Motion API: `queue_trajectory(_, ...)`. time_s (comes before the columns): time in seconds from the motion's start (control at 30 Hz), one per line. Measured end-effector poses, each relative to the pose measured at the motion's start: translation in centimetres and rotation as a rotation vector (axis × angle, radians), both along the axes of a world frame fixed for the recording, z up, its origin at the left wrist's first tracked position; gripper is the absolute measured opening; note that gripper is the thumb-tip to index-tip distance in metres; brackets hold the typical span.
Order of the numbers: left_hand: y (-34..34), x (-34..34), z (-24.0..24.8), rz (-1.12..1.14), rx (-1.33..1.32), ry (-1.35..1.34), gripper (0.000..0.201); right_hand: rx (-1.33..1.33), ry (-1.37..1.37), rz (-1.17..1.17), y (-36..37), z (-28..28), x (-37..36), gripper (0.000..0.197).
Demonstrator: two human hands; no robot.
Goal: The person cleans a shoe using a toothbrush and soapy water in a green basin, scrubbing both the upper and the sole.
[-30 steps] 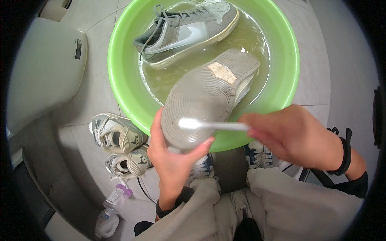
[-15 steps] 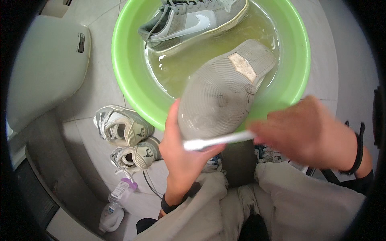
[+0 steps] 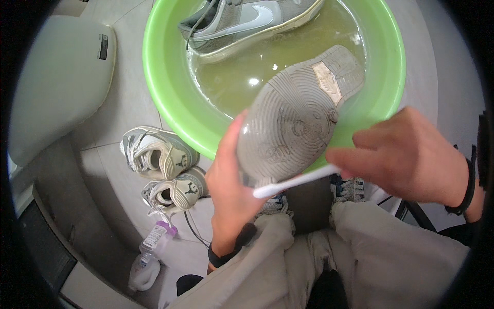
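Observation:
My left hand [image 3: 229, 180] is closed around the toe end of a grey sneaker [image 3: 293, 121], its ridged sole turned up and its heel slanting away to the right over the tub. In my right hand [image 3: 406, 159], blurred by motion, is the handle of a slim white brush [image 3: 296, 184]. The brush head lies against the toe edge of the sole, close to my left thumb. Beneath the shoe stands a light green tub [image 3: 177, 116] with cloudy yellowish water [image 3: 226, 82]. Another grey sneaker with laces [image 3: 252, 23] rests on its side at the tub's far left.
Left of the tub, a pair of pale sneakers [image 3: 159, 154] sits on the tiled floor. Nearer me lie a bottle with a purple cap [image 3: 158, 237] and a clear handled jug [image 3: 144, 270]. A white rounded fixture [image 3: 62, 82] stands at the far left.
The held sneaker and both hands have shifted slightly right. The brush has moved right along the toe edge and tilts more steeply. My right hand has risen a little.

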State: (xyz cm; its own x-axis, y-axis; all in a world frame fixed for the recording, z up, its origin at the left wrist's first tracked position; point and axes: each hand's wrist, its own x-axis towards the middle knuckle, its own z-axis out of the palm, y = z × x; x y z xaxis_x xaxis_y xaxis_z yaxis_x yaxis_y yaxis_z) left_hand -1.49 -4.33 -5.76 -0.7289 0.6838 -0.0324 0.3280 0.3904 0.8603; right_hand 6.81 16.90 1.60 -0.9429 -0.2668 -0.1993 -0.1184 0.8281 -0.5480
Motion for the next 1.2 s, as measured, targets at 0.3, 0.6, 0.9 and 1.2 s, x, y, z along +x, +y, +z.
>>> queue_trajectory(0.3,0.3,0.0,-0.1,-0.033,0.024,0.122,0.088,0.0,0.154,0.019,0.5,-1.1,0.1,0.017)
queue_trajectory(0.6,0.2,-0.1,-0.2,-0.035,0.001,0.106,0.088,0.039,0.154,-0.037,0.9,-0.8,-0.4,0.011)
queue_trajectory(0.9,0.2,-0.1,0.0,-0.057,-0.009,0.159,0.087,0.072,-0.065,0.037,0.5,0.4,-0.9,0.017)
queue_trajectory(1.2,0.4,0.2,0.0,-0.021,-0.065,0.148,0.091,-0.021,0.069,-0.006,0.2,-0.8,0.4,0.02)
